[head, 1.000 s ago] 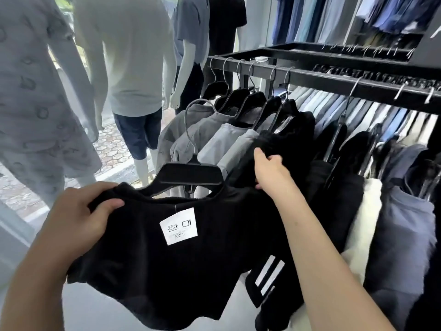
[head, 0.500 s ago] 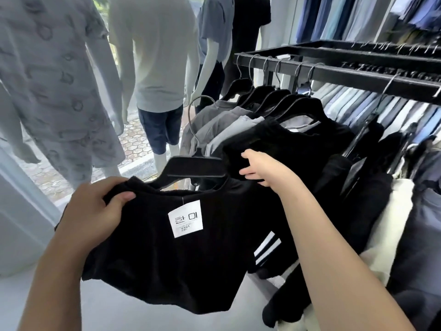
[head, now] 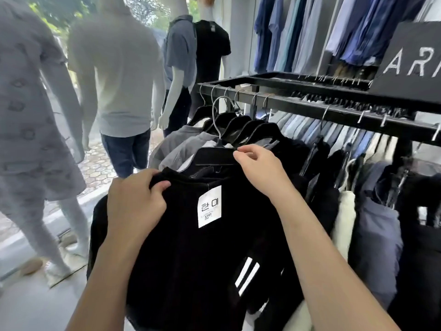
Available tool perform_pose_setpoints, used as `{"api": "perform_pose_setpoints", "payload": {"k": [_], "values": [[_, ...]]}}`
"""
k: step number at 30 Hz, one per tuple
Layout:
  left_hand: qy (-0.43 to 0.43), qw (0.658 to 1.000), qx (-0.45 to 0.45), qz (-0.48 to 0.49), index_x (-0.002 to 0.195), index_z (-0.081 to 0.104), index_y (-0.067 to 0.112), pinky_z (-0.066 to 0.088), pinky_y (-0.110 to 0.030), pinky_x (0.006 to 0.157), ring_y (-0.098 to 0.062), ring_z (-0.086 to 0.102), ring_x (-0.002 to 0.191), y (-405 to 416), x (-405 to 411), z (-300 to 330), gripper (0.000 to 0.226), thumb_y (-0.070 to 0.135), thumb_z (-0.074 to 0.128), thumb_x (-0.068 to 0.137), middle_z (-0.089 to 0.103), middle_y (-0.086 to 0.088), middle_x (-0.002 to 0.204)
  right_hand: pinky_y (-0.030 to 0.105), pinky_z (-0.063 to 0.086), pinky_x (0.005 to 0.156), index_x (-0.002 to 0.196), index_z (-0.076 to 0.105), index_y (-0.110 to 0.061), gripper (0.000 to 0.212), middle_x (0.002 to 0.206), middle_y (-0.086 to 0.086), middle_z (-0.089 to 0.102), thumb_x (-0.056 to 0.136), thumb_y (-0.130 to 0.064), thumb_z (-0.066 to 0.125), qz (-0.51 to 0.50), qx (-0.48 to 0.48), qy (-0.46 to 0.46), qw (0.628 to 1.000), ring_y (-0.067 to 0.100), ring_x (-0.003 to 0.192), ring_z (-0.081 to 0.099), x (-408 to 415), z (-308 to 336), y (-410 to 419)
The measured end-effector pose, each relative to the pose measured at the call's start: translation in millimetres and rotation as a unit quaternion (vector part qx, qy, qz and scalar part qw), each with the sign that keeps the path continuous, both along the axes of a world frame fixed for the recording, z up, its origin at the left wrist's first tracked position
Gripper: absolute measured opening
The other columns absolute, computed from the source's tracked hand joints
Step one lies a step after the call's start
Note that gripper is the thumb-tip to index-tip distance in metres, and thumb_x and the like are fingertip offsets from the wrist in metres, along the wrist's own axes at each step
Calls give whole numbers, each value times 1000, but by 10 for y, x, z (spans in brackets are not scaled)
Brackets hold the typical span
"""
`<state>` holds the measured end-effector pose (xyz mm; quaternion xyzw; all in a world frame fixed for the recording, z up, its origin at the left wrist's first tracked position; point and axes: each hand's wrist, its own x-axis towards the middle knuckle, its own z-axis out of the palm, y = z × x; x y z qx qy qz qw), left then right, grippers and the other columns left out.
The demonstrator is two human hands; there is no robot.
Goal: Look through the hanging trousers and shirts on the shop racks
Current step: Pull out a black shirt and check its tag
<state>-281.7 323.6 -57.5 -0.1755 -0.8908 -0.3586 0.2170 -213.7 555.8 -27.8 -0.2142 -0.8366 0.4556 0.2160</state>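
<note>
Left hand (head: pixel 136 206) grips soft black garment (head: pixel 191 271).

To your left, four white headless mannequins stood at the shop window: one in a pale patterned outfit (head: pixel 28 120), one in a light grey T-shirt and dark shorts (head: pixel 119 87), one in a blue-grey shirt (head: pixel 181 51), one in a black T-shirt (head: pixel 211 48). A black sign with white letters (head: pixel 410 60) sat at your upper right.
</note>
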Motion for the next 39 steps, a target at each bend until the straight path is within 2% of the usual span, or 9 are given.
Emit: {"api": "perform_pose_setpoints", "payload": {"k": [6,11,17,20,24,28,32,36,39], "values": [[62,997,27,-29,97,72,14,33,-34,81,-26,46,71,622,55,164,14,21,63,89,71,-8,83,41,47,105,142,45,-37,79,126,-6,60,69,-62,61,-47,-92,63,993,15,115,61,28,113,197],[98,993,16,-65,96,73,18,38,-35,77,-20,52,61,1031,51,179,14,26,64,89,70,-5,75,42,33,117,149,40,-33,62,154,0,38,91,-34,65,0,-166,100,981,10,138,38,98,162,370],[119,985,-38,-118,96,69,20,32,-28,58,-27,64,83,1407,41,163,21,38,63,89,68,-2,91,37,31,116,150,37,-32,71,154,-7,39,86,-35,66,-63,-159,109,979,13,140,37,15,166,491],[64,982,-100,-147,93,67,18,43,-30,60,-26,64,90,1563,1,17,26,43,59,90,68,-2,91,37,40,108,153,28,-35,76,150,-4,44,84,-37,60,-109,-106,5,988,17,127,50,-16,134,499],[4,972,-132,-194,85,59,18,45,-31,59,-25,63,83,1642,-79,-124,27,44,57,90,61,2,76,31,44,91,157,11,-36,82,142,1,51,88,-40,56,-110,-51,-95,988,18,106,53,-37,127,448],[-30,959,-147,-239,81,57,19,45,-30,56,-19,60,77,1689,-175,-153,27,45,60,88,60,4,72,26,39,86,157,18,-33,76,144,2,50,91,-39,56,-119,-21,-94,988,15,104,54,-9,139,406],[-5,960,-143,-241,110,63,23,52,-35,74,-21,61,101,1732,-99,-158,25,38,59,91,65,1,103,22,52,77,124,60,-28,36,103,-8,71,88,-29,61,-207,9,32,978,6,82,65,130,136,415],[95,928,40,-359,119,64,16,50,-30,89,-16,60,107,1852,290,-149,31,32,58,93,63,2,116,36,55,79,84,61,-25,13,72,-4,67,89,-37,61,-312,66,62,946,17,74,70,398,164,540],[-66,888,-12,-454,144,38,23,40,-23,101,-11,49,123,1963,483,-186,58,42,56,92,52,6,135,41,55,83,83,59,-23,22,75,-4,69,91,-43,56,-309,46,8,950,18,81,69,557,135,636]]}}
